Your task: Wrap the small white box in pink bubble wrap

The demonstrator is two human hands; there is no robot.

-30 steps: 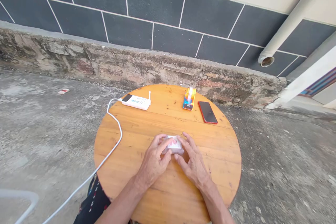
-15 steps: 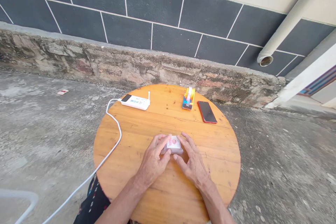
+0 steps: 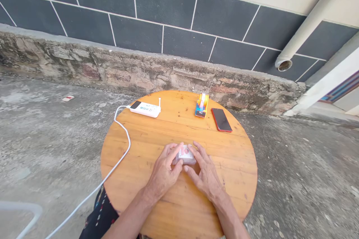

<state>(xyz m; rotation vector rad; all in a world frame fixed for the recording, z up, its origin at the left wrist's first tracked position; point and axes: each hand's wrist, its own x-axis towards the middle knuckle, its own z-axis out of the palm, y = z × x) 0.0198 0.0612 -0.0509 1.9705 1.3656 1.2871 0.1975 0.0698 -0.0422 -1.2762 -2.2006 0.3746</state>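
Observation:
A small clear plastic box (image 3: pixel 185 160) with a white and red printed top lies on the round wooden table (image 3: pixel 126 179), between my two hands. My left hand (image 3: pixel 163 166) grips its left side, the index finger on the top and the thumb at the near edge. From the right, my right hand (image 3: pixel 206 173) curves around the box. Its index finger rests on the top right corner, and its thumb is by the near edge. The fingers cover parts of both sides of the box.
Toward the back of the table stand a yellow and blue tape dispenser (image 3: pixel 202 105) and a red-edged phone (image 3: pixel 221 120). At the back left is a white power bank (image 3: pixel 146 109); a white cable (image 3: pixel 127 134) runs from it off the left edge. A stone-based wall (image 3: pixel 134 71) rises behind.
My right index finger has shifted left, onto the top of the box, and the right thumb has moved slightly left. My left hand and the box stay almost in place.

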